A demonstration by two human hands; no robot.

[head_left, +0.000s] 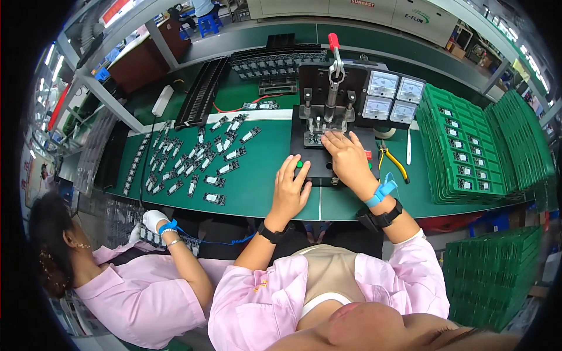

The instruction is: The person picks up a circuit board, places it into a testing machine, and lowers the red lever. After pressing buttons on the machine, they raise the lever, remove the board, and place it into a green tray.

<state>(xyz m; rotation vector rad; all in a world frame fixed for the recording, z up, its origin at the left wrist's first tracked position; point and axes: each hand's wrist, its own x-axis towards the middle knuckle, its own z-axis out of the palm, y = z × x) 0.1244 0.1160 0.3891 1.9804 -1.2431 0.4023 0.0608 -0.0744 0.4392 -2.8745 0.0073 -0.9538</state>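
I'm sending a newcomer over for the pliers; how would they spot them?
Find the black fixture with the red-tipped lever. To its lower right, on the green tabletop, lie the pliers. Their yellow handles set them apart from the slim white tool beside them.

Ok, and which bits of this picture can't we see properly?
All in the head view:
- What is under the right grip on the black jig: the grip covers it.
- The readings on the four meters: too small to make out.
- Whatever the lower green trays may hold: hidden by the top one.
- The head of the far person in blue: cut off by the upper edge.
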